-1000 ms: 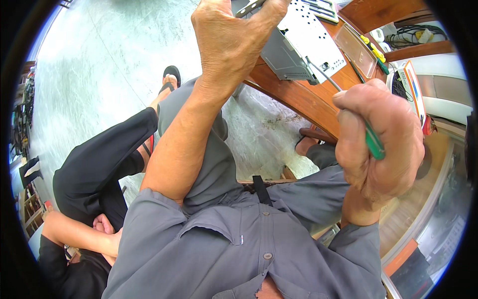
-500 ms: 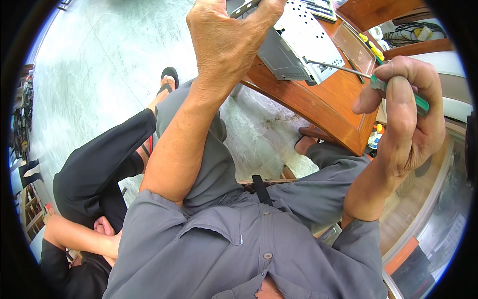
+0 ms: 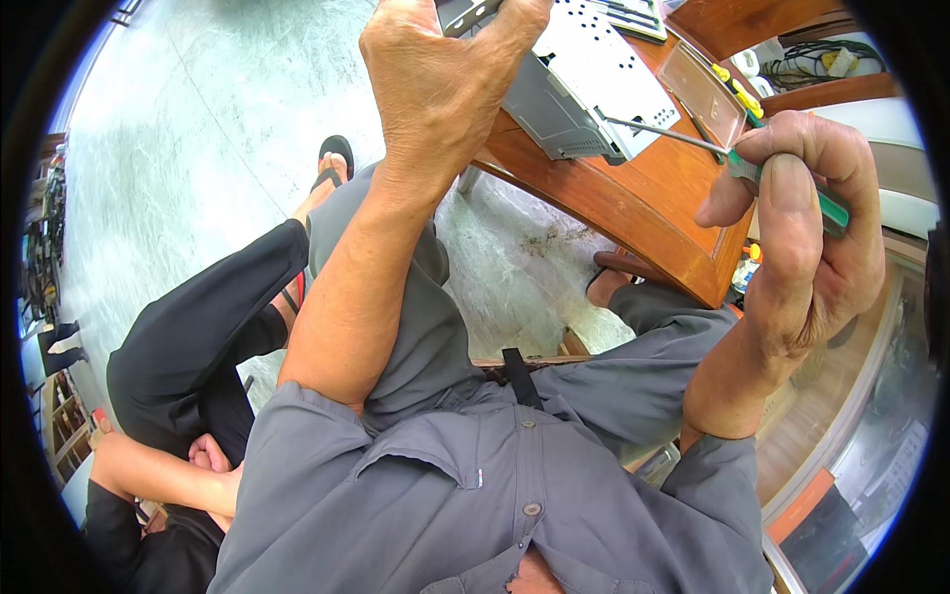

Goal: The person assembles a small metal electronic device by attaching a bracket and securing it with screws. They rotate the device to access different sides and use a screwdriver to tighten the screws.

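Note:
My left hand reaches up to the top edge of the view and is closed on the upper left part of a silver-grey metal case. A strip with oblong holes shows by its thumb; some fingertips are cut off by the frame. The case has a white perforated face and stands tilted over the desk corner. My right hand pinches a screwdriver with a green handle between thumb and fingers. Its thin shaft points left, with the tip at the lower edge of the case.
Beneath the case is a brown wooden desk. On it lie a clear plastic tray, yellow-handled tools and a tool set. Black cables fill a shelf at the far right. A person in black sits close on my left.
My left hand and the metal case have shifted slightly left. The screwdriver has moved a little left with them, its tip still at the case's edge.

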`<action>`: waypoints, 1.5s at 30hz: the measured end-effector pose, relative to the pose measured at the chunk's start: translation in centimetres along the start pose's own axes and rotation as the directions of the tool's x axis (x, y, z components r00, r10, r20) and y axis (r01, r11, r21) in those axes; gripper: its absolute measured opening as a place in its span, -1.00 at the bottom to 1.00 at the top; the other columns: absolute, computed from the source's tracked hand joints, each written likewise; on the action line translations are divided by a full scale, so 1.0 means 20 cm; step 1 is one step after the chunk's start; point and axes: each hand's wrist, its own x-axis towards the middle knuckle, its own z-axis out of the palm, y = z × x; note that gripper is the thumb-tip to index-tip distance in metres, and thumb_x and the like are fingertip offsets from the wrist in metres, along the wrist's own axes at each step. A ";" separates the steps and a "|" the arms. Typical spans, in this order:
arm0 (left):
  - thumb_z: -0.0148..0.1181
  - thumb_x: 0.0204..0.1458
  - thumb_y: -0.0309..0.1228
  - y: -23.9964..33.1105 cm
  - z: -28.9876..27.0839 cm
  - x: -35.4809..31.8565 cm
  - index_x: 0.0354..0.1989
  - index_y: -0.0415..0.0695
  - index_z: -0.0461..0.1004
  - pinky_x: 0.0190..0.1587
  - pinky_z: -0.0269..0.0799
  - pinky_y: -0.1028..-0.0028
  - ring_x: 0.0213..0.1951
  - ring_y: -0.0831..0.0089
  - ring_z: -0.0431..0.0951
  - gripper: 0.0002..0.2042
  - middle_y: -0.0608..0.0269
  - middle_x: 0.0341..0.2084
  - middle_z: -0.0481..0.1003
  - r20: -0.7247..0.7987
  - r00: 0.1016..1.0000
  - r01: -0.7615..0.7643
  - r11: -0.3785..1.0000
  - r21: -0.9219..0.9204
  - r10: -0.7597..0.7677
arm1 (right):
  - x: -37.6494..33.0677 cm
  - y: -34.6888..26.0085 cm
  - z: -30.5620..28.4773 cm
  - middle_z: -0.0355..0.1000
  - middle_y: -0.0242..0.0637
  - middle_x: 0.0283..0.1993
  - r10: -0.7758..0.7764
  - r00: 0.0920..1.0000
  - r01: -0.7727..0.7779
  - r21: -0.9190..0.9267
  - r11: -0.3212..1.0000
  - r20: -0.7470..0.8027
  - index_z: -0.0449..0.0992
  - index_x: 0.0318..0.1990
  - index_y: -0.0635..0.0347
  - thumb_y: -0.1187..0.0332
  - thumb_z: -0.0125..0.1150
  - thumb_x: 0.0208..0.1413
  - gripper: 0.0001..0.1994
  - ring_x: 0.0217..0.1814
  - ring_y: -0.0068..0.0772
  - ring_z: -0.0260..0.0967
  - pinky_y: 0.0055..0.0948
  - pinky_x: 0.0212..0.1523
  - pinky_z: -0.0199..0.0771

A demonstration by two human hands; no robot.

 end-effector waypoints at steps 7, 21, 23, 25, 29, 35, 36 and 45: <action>0.45 0.09 -0.40 -0.01 -0.01 0.01 0.15 -0.37 0.49 -0.16 0.54 0.51 -0.20 0.50 0.61 -0.51 0.08 -0.19 0.63 -0.004 1.000 -0.008 0.999 0.031 0.009 | 0.00 0.01 0.01 0.48 -0.25 -0.29 0.010 0.999 -0.011 0.034 0.999 0.033 0.54 -0.12 0.38 0.45 0.02 0.30 -0.80 -0.44 -0.57 0.46 -0.57 -0.28 0.43; 0.45 0.09 -0.41 0.11 0.01 0.02 0.14 -0.40 0.48 -0.12 0.55 0.49 -0.17 0.46 0.62 -0.52 0.03 -0.15 0.61 0.037 0.988 0.151 0.988 0.021 -0.151 | 0.02 -0.01 0.03 0.45 -0.28 -0.40 0.004 0.999 -0.002 -0.055 0.998 0.033 0.49 -0.14 0.34 0.48 -0.01 0.29 -0.84 -0.43 -0.55 0.42 -0.57 -0.28 0.37; 0.45 0.09 -0.40 0.04 -0.01 0.02 0.14 -0.40 0.48 -0.12 0.55 0.49 -0.17 0.46 0.62 -0.51 0.03 -0.15 0.61 0.023 0.999 0.036 0.998 0.053 -0.037 | 0.02 0.00 0.04 0.44 -0.28 -0.42 0.109 0.994 -0.111 0.085 0.990 0.019 0.49 -0.13 0.34 0.43 -0.03 0.33 -0.82 -0.44 -0.55 0.44 -0.57 -0.28 0.37; 0.45 0.09 -0.39 0.01 -0.02 0.01 0.14 -0.40 0.48 -0.13 0.55 0.49 -0.17 0.46 0.62 -0.50 0.04 -0.15 0.61 0.016 1.000 -0.016 0.998 0.067 0.015 | 0.05 0.06 0.00 0.42 -0.26 -0.45 0.063 0.995 -0.071 0.106 0.992 0.077 0.48 -0.11 0.33 0.37 -0.07 0.38 -0.78 -0.49 -0.50 0.44 -0.53 -0.33 0.41; 0.45 0.09 -0.39 0.08 -0.01 0.01 0.14 -0.40 0.48 -0.14 0.55 0.50 -0.18 0.47 0.63 -0.50 0.04 -0.16 0.62 0.015 0.996 0.086 0.994 0.069 -0.088 | 0.06 0.12 0.00 0.42 -0.23 -0.47 0.142 0.987 -0.154 0.209 0.966 0.069 0.47 -0.09 0.34 0.32 -0.09 0.40 -0.74 -0.54 -0.45 0.42 -0.49 -0.39 0.44; 0.44 0.10 -0.41 0.11 -0.01 0.01 0.15 -0.39 0.47 -0.14 0.56 0.52 -0.19 0.48 0.64 -0.51 0.06 -0.18 0.64 0.014 0.987 0.157 0.986 0.059 -0.158 | 0.07 0.17 0.02 0.39 -0.23 -0.53 0.259 0.965 -0.263 0.286 0.922 0.052 0.48 -0.08 0.36 0.31 -0.08 0.39 -0.72 -0.55 -0.42 0.41 -0.49 -0.39 0.44; 0.44 0.10 -0.41 0.11 -0.02 0.01 0.16 -0.39 0.47 -0.14 0.56 0.52 -0.19 0.48 0.64 -0.51 0.06 -0.19 0.64 0.008 0.987 0.162 0.985 0.062 -0.162 | 0.07 0.19 0.02 0.39 -0.23 -0.54 0.256 0.965 -0.261 0.292 0.920 0.055 0.48 -0.08 0.37 0.31 -0.09 0.39 -0.72 -0.55 -0.42 0.41 -0.50 -0.39 0.44; 0.45 0.11 -0.35 -0.01 -0.03 0.01 0.17 -0.41 0.46 -0.11 0.56 0.50 -0.14 0.45 0.63 -0.47 0.02 -0.12 0.61 0.023 1.000 0.009 0.999 0.031 -0.010 | 0.03 0.06 0.04 0.41 -0.30 -0.51 0.127 0.990 -0.122 0.093 0.988 -0.057 0.51 -0.13 0.34 0.38 -0.05 0.33 -0.77 -0.52 -0.55 0.41 -0.56 -0.39 0.40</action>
